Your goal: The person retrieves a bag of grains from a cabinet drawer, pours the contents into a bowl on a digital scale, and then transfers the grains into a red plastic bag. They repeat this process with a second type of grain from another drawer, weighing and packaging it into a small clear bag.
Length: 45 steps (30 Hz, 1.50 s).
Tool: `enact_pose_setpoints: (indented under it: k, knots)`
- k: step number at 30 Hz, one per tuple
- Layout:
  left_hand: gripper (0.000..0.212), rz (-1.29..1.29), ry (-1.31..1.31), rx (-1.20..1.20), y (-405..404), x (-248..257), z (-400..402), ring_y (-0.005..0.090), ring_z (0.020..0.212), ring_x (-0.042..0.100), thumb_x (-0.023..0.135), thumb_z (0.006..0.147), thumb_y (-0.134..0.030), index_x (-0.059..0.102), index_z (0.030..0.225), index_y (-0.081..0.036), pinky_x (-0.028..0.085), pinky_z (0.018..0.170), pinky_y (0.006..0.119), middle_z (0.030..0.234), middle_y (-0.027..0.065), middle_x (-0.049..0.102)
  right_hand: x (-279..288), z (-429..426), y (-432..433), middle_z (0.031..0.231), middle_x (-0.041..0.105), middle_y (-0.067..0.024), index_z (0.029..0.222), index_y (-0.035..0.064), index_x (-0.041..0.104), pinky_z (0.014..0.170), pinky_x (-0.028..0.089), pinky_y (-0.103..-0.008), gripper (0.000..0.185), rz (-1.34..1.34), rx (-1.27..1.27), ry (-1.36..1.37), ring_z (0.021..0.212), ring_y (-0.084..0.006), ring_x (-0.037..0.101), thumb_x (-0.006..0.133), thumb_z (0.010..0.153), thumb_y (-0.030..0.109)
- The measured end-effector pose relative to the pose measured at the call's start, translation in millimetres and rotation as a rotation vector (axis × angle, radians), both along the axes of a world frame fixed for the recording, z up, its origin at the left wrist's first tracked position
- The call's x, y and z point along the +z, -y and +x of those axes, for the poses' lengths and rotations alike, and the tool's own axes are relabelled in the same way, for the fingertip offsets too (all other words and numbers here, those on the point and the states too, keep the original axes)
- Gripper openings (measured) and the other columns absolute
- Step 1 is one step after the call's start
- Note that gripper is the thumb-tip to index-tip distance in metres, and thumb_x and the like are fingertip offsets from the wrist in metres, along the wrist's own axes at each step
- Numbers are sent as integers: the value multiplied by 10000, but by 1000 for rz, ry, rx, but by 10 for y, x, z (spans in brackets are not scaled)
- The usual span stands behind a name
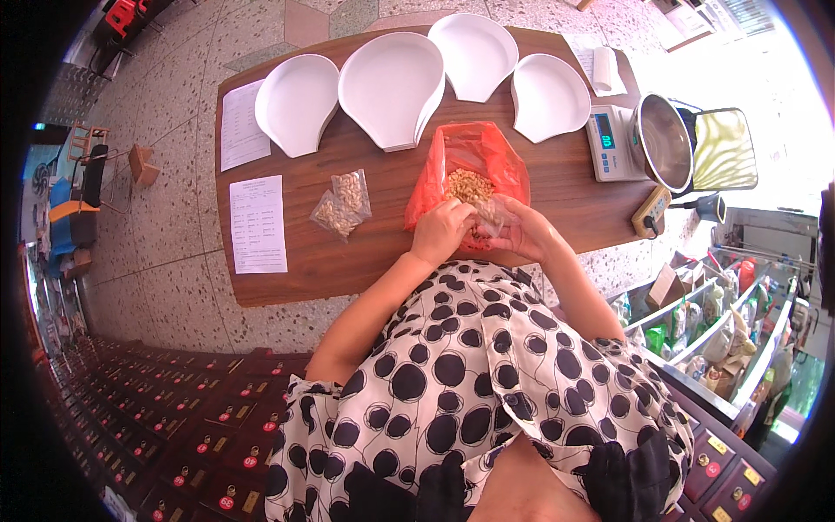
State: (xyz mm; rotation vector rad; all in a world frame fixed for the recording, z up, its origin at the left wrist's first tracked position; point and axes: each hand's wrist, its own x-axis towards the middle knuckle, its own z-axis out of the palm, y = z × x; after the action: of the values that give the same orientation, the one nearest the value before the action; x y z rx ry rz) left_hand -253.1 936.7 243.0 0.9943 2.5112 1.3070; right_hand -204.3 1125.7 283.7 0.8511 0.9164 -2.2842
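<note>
In front of my body, both hands meet over an open red plastic bag that holds a heap of small tan, seed-like pieces. A small clear plastic bag with pale pieces inside is between my hands. My left hand pinches its near-left edge with bent fingers. The other side is held by my right hand, its palm partly turned up. The fingertips partly hide the small bag's edge. To the left, two filled clear packets, one upper and one lower, overlap on the wooden table.
White scoop-shaped trays line the far side. A digital scale and a tilted metal bowl stand right, near a power strip. Printed sheets lie left. Numbered drawers and a stocked glass display case flank me.
</note>
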Motion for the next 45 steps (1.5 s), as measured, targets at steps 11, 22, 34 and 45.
enact_pose_setpoints:
  k: [11,22,34,45]
  knots:
    - [225,108,60,-29,-58,-22,-39,299,697,608,620,766,-94,557,982,-80,484,605,373,799,110,605,123,29,201,856,622,-136,1250,23,404,541,528,-292,390,685,110,-134,661,-190,644,464,927,233]
    - [452,407,39,32,-57,334,-110,303,830,621,633,775,-124,526,1214,-127,489,701,380,990,132,629,334,30,422,644,614,-96,913,-14,610,534,480,-270,169,1221,306,-524,585,-134,621,482,883,93]
    - [73,484,162,225,881,346,-434,153,806,590,585,814,-81,545,813,-20,482,635,260,951,85,587,429,-340,931,916,599,-137,1048,26,582,718,483,-325,233,1107,434,-940,815,-247,603,526,827,74]
    - [238,552,562,648,1941,296,-521,92,594,485,417,746,66,547,927,-14,430,574,224,719,31,516,-495,-1065,1686,1128,510,-162,1181,36,479,842,463,-418,481,1390,623,-994,1012,-334,523,595,725,138]
